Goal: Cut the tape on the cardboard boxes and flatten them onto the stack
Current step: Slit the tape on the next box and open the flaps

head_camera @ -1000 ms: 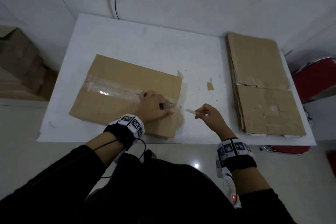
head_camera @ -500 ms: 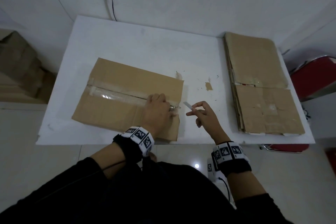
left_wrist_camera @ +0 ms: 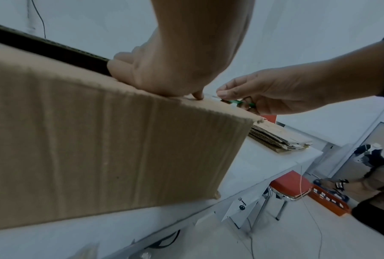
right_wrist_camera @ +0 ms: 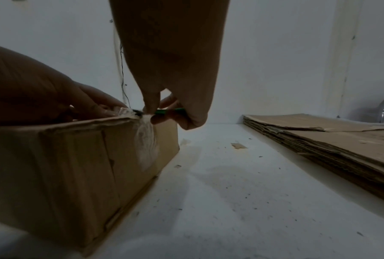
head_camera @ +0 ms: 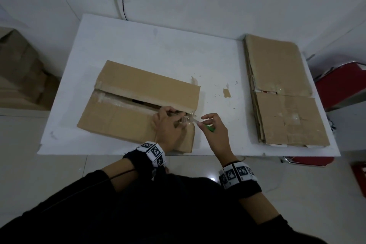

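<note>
A brown cardboard box (head_camera: 138,89) lies on the left half of the white table (head_camera: 158,45). Its top seam is split, with a dark gap between the flaps. My left hand (head_camera: 168,125) is at the seam's right end, fingers curled into the gap over the near flap's edge and thumb pressing on top. My right hand (head_camera: 215,132) pinches a green-handled cutter (head_camera: 211,128), its blade touching the crumpled clear tape (head_camera: 187,121) at the box's right edge. That tape (right_wrist_camera: 145,140) runs down the box's end face. The stack of flattened cardboard (head_camera: 281,89) lies at the right.
A cardboard scrap (head_camera: 227,93) and small crumbs lie between box and stack. A red chair (head_camera: 340,85) stands right of the table. More cardboard boxes (head_camera: 19,75) sit on the floor at left. Another person (left_wrist_camera: 375,184) sits low beyond the table.
The top seam has opened into a dark gap. My left hand's fingers went into it at the right end. My right hand brought the cutter left to the box's right edge.
</note>
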A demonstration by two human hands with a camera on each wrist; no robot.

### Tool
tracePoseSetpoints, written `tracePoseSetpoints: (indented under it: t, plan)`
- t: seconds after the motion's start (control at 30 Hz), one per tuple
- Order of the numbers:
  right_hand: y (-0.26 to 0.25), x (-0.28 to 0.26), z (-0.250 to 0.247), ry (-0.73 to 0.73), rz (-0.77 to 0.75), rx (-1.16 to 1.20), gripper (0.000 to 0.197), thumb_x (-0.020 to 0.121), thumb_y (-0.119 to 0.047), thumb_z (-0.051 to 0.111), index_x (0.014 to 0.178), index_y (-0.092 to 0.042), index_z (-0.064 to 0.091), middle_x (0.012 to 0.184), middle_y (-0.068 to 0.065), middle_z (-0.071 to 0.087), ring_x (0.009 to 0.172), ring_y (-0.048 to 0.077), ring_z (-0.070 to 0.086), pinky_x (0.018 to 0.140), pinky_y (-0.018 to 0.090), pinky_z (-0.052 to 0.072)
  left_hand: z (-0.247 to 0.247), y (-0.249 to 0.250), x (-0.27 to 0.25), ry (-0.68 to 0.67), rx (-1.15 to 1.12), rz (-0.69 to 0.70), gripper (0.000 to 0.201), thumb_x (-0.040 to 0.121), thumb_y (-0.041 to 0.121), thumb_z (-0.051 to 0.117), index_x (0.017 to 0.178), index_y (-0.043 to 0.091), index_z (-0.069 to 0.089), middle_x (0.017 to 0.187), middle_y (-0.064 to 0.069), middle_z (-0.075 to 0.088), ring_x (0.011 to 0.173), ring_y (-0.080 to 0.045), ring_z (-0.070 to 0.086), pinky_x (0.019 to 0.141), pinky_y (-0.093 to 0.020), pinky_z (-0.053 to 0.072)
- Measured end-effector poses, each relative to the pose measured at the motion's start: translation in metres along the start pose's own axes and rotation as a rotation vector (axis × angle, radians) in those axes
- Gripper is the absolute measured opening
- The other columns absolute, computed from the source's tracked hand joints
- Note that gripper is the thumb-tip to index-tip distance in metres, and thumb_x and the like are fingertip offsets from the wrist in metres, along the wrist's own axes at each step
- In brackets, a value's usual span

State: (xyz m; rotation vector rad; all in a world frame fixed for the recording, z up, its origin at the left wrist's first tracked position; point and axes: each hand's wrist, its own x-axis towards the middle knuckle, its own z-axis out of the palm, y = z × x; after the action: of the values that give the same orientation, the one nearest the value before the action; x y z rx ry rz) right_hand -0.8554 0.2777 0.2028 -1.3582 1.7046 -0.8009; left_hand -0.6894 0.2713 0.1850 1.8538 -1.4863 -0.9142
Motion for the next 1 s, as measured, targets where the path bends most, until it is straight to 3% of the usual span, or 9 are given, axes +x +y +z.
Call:
tracePoseSetpoints:
  t: [0.23,0.4,0.53,0.57,0.63,0.73,0.87,0.93,1.0]
  plan:
    - [0.006,-0.002,0.011,0.074,-0.094,-0.094,0.016,0.093,-0.03,0.067,0.097,-0.023,0.053,0.09,-0.013,0.062,0.088,-0.002,0.058,0.068,0.009,0.045,-0.002,0.002,-0.003,0.0,0.089,0.016,0.034,0.082,0.029,0.071,0.115,0.035,0.068,0.126,0.004,0.04,0.115,-0.021,0.032,0.094,-0.028,0.019]
    - [0.001,0.005,0.023,0.073,-0.111,-0.083,0.015,0.095,-0.031,0.063,0.095,-0.027,0.048,0.088,-0.012,0.059,0.081,0.003,0.058,0.065,0.016,0.045,0.0,0.001,-0.004,-0.003,0.098,0.028,0.038,0.083,0.031,0.07,0.119,0.039,0.065,0.128,0.003,0.039,0.118,-0.024,0.032,0.095,-0.029,0.018]
    - [0.005,0.016,0.025,0.18,-0.091,-0.039,0.016,0.097,-0.029,0.061,0.095,-0.023,0.046,0.088,-0.005,0.057,0.069,0.007,0.052,0.06,0.02,0.039,0.001,0.001,0.0,-0.042,0.123,0.012,0.067,0.084,0.031,0.067,0.14,0.051,0.037,0.128,-0.004,0.03,0.118,-0.024,0.025,0.097,-0.036,0.018]
    - [0.008,0.016,0.022,0.21,-0.083,-0.041,0.016,0.097,-0.027,0.061,0.096,-0.02,0.047,0.089,-0.003,0.058,0.07,0.005,0.052,0.06,0.018,0.039,0.001,0.001,0.002,-0.046,0.107,-0.008,0.07,0.083,0.031,0.067,0.143,0.049,0.034,0.129,-0.005,0.028,0.119,-0.024,0.024,0.099,-0.038,0.018]
    - [0.016,0.016,0.013,0.272,-0.048,-0.028,0.013,0.098,-0.024,0.059,0.099,-0.015,0.049,0.091,0.001,0.06,0.07,0.004,0.053,0.058,0.012,0.039,0.0,0.001,0.003,-0.052,0.108,-0.013,0.063,0.082,0.032,0.067,0.14,0.036,0.043,0.133,-0.007,0.028,0.125,-0.027,0.023,0.101,-0.038,0.017]
    - [0.03,0.029,0.003,0.33,0.104,-0.018,0.011,0.101,-0.022,0.052,0.103,-0.011,0.052,0.096,0.007,0.062,0.071,0.012,0.054,0.054,0.013,0.04,-0.001,0.001,0.0,-0.015,0.146,0.024,0.053,0.081,0.036,0.068,0.129,0.02,0.05,0.136,-0.008,0.03,0.128,-0.028,0.024,0.103,-0.039,0.02]
    - [0.055,0.058,0.0,0.243,0.267,-0.129,0.014,0.098,-0.011,0.051,0.111,-0.007,0.052,0.108,0.016,0.061,0.088,0.028,0.059,0.065,0.028,0.043,-0.01,-0.007,-0.001,0.025,0.384,0.054,0.071,0.083,0.065,0.054,0.132,0.015,0.042,0.144,-0.015,0.028,0.136,-0.03,0.02,0.111,-0.045,0.017]
    - [0.059,0.068,0.002,0.161,0.299,-0.192,0.025,0.098,-0.013,0.052,0.122,-0.008,0.051,0.118,0.015,0.059,0.103,0.032,0.06,0.08,0.036,0.045,-0.017,-0.015,0.001,-0.009,0.436,0.043,0.083,0.082,0.075,0.044,0.138,0.014,0.037,0.15,-0.018,0.024,0.143,-0.032,0.01,0.116,-0.048,0.003]
    - [0.055,0.074,0.005,0.155,0.353,-0.335,0.033,0.098,-0.021,0.052,0.13,-0.016,0.051,0.131,0.006,0.053,0.117,0.028,0.053,0.101,0.045,0.037,-0.021,-0.021,0.002,-0.023,0.477,0.098,0.082,0.081,0.079,0.04,0.133,0.015,0.04,0.145,-0.017,0.031,0.141,-0.033,0.016,0.116,-0.051,-0.001]
